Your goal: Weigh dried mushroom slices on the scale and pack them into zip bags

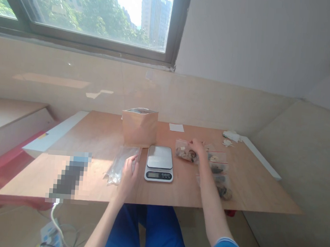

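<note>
Right hand [195, 146] curls over a filled plastic bag [184, 152] of what look like dried mushrooms, with more filled bags [219, 180] beside it. Left hand [129, 175] pinches a flat clear bag [119, 166] near the empty digital scale [159, 163], and an upright kraft pouch [139, 127] stands behind.

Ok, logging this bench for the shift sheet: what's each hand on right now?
Left hand at a clear plastic bag. Right hand on a plastic bag of brown pieces. Digital kitchen scale between them.

Digital scale [159, 163] sitting on tabletop [261, 194] between plastic bag [118, 166] (left) and filled zip bags [217, 168] (right); kraft pouch [139, 127] standing behind.
</note>
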